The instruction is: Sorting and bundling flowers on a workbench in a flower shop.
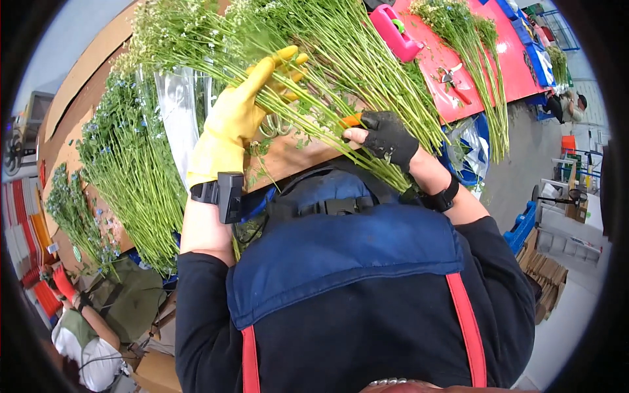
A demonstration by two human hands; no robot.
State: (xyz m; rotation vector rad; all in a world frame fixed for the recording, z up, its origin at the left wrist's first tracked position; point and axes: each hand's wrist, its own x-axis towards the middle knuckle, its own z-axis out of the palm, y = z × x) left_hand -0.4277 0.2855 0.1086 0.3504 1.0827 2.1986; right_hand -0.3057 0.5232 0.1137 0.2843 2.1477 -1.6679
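the left hand (239,114), in a yellow rubber glove, lies palm-down across a bunch of green flower stems (341,72) with its fingers stretched out flat and pressed on the stems, not curled around them. the right hand (386,137), in a black fingerless glove, is clamped on an orange-handled cutting tool (352,120); only the orange handle tip shows beyond the thumb, so the blade position cannot be told. the tool sits against the lower part of the same stems, just right of the left hand. the two hands are near each other but not touching.

the stems run diagonally across the brown counter (288,157), with small white blossoms toward the upper left and cut ends toward the lower right. a second bunch with small blue flowers (131,170) lies on the counter to the left, beside a clear plastic sleeve (177,105). a pink tape dispenser (395,31) and red-handled shears (453,80) rest on a red surface (504,59) at upper right. another person's red-gloved hand (62,283) shows at lower left.
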